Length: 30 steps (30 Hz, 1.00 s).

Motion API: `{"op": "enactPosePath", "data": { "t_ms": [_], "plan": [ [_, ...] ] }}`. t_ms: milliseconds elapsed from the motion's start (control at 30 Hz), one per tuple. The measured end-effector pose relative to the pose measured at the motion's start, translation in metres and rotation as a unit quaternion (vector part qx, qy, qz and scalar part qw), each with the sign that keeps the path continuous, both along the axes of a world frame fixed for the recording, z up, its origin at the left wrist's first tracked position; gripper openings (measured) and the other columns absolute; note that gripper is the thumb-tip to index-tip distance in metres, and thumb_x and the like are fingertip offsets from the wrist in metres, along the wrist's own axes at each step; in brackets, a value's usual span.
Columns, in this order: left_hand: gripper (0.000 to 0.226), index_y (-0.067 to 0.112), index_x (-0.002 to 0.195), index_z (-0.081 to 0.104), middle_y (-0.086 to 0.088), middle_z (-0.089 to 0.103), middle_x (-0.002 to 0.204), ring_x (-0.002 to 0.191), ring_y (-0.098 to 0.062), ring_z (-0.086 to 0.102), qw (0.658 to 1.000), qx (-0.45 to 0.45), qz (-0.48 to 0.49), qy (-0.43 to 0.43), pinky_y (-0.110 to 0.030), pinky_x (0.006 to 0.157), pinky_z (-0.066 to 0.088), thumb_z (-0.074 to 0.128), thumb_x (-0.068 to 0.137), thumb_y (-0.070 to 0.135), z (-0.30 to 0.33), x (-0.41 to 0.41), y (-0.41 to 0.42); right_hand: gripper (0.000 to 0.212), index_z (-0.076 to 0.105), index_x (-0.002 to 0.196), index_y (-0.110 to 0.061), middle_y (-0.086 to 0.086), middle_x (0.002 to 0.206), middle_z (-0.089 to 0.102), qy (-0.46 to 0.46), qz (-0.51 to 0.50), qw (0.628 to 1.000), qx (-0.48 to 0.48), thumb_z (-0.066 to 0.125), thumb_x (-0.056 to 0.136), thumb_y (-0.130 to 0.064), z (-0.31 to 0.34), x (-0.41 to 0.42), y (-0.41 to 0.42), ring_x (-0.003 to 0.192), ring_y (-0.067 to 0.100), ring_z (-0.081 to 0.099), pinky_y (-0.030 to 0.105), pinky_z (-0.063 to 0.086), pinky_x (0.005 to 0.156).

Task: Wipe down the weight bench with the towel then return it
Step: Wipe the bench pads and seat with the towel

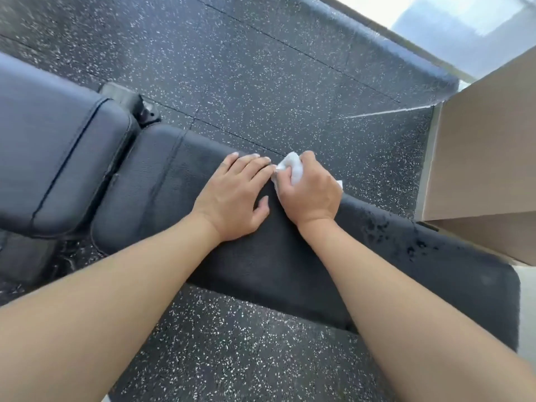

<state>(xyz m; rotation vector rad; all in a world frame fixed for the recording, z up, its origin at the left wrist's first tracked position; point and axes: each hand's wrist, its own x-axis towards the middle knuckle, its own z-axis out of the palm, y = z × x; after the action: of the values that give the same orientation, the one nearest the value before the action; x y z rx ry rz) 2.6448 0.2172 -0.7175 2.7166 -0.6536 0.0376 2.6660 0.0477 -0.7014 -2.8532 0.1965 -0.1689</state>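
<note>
A black padded weight bench (290, 256) runs from centre left to lower right, with a second pad section (58, 146) at the left. My right hand (310, 192) grips a crumpled white towel (293, 166) and holds it against the far edge of the long pad. My left hand (235, 195) lies flat on the pad just left of it, fingers straight and touching the towel's edge. Wet dark spots (406, 239) mark the pad to the right of my hands.
Speckled black rubber flooring (261, 68) surrounds the bench. A tan box-like object (487, 158) stands at the right, close to the bench's far edge. A bright window area (464, 18) fills the top right. A black bench hinge bracket (136, 105) sits between the pads.
</note>
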Motion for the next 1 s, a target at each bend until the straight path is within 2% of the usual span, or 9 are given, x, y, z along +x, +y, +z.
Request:
{"op": "enactPosePath", "data": {
  "t_ms": [133, 233, 367, 467, 600, 667, 767, 900, 1000],
  "plan": [
    [0.059, 0.015, 0.147, 0.055, -0.005, 0.053, 0.155, 0.145, -0.029, 0.046, 0.999, 0.042, 0.014, 0.000, -0.054, 0.122, 0.029, 0.047, 0.093, 0.038, 0.002, -0.008, -0.001, 0.029, 0.048, 0.091, -0.022, -0.001, 0.083, 0.068, -0.008, 0.007, 1.000, 0.029, 0.053, 0.092, -0.051, 0.004, -0.009, -0.001, 0.083, 0.029, 0.065, 0.036, 0.023, 0.068],
    [0.055, 0.022, 0.149, 0.054, -0.004, 0.050, 0.158, 0.147, -0.031, 0.043, 0.995, 0.060, 0.080, -0.005, -0.060, 0.119, 0.030, 0.043, 0.098, 0.036, 0.004, -0.026, -0.013, 0.031, 0.053, 0.095, -0.022, -0.001, 0.082, 0.068, -0.026, 0.041, 0.997, 0.055, 0.053, 0.091, -0.053, 0.002, -0.044, -0.011, 0.085, 0.026, 0.067, 0.036, 0.021, 0.068],
    [0.061, 0.027, 0.150, 0.053, -0.006, 0.040, 0.165, 0.152, -0.037, 0.032, 0.989, 0.052, 0.130, 0.054, -0.066, 0.120, 0.024, 0.032, 0.093, 0.032, 0.012, -0.070, -0.053, 0.028, 0.057, 0.096, -0.022, -0.004, 0.075, 0.065, -0.043, 0.063, 0.995, 0.062, 0.057, 0.092, -0.049, 0.000, -0.117, -0.035, 0.071, 0.022, 0.068, 0.038, 0.040, 0.068],
    [0.057, 0.028, 0.150, 0.053, -0.007, 0.039, 0.165, 0.151, -0.041, 0.031, 0.990, 0.064, 0.112, 0.054, -0.070, 0.116, 0.025, 0.037, 0.096, 0.027, 0.013, -0.092, -0.072, 0.025, 0.053, 0.086, -0.023, -0.005, 0.068, 0.056, -0.042, 0.079, 0.993, 0.076, 0.056, 0.094, -0.046, 0.002, -0.159, -0.062, 0.058, 0.018, 0.061, 0.041, 0.041, 0.066],
    [0.052, 0.026, 0.152, 0.046, -0.006, 0.034, 0.167, 0.154, -0.040, 0.024, 0.984, 0.060, 0.157, 0.051, -0.069, 0.121, 0.019, 0.050, 0.101, 0.020, 0.011, -0.097, -0.091, 0.027, 0.046, 0.076, -0.023, -0.007, 0.059, 0.045, -0.058, 0.117, 0.986, 0.100, 0.057, 0.092, -0.041, 0.008, -0.209, -0.110, 0.051, 0.014, 0.051, 0.038, 0.037, 0.062],
    [0.052, 0.025, 0.151, 0.044, -0.006, 0.033, 0.167, 0.155, -0.039, 0.023, 0.983, 0.053, 0.175, 0.035, -0.068, 0.122, 0.018, 0.049, 0.100, 0.019, 0.007, -0.102, -0.097, 0.028, 0.041, 0.072, -0.024, -0.010, 0.057, 0.033, -0.090, 0.120, 0.982, 0.115, 0.057, 0.093, -0.035, 0.009, -0.234, -0.135, 0.047, 0.012, 0.039, 0.038, 0.037, 0.060],
    [0.053, 0.027, 0.149, 0.045, -0.004, 0.035, 0.166, 0.155, -0.037, 0.024, 0.981, 0.035, 0.190, 0.017, -0.065, 0.123, 0.018, 0.043, 0.096, 0.025, 0.004, -0.104, -0.100, 0.031, 0.040, 0.069, -0.023, -0.007, 0.057, 0.037, -0.110, 0.147, 0.978, 0.101, 0.053, 0.095, -0.033, 0.002, -0.257, -0.163, 0.050, 0.012, 0.028, 0.042, 0.036, 0.058],
    [0.054, 0.027, 0.148, 0.047, -0.004, 0.037, 0.165, 0.155, -0.036, 0.025, 0.979, 0.033, 0.199, 0.000, -0.063, 0.124, 0.018, 0.042, 0.094, 0.027, 0.002, -0.104, -0.102, 0.029, 0.040, 0.069, -0.023, -0.005, 0.056, 0.043, -0.074, 0.114, 0.988, 0.071, 0.045, 0.094, -0.038, -0.006, -0.256, -0.161, 0.047, 0.014, 0.036, 0.043, 0.035, 0.059],
    [0.055, 0.027, 0.148, 0.048, -0.004, 0.039, 0.164, 0.154, -0.036, 0.027, 0.979, 0.033, 0.202, -0.009, -0.062, 0.123, 0.019, 0.042, 0.093, 0.027, -0.001, -0.103, -0.102, 0.026, 0.044, 0.072, -0.022, -0.005, 0.055, 0.040, -0.073, 0.078, 0.992, 0.066, 0.052, 0.091, -0.039, -0.005, -0.231, -0.132, 0.047, 0.019, 0.047, 0.039, 0.034, 0.057]
  ]
}}
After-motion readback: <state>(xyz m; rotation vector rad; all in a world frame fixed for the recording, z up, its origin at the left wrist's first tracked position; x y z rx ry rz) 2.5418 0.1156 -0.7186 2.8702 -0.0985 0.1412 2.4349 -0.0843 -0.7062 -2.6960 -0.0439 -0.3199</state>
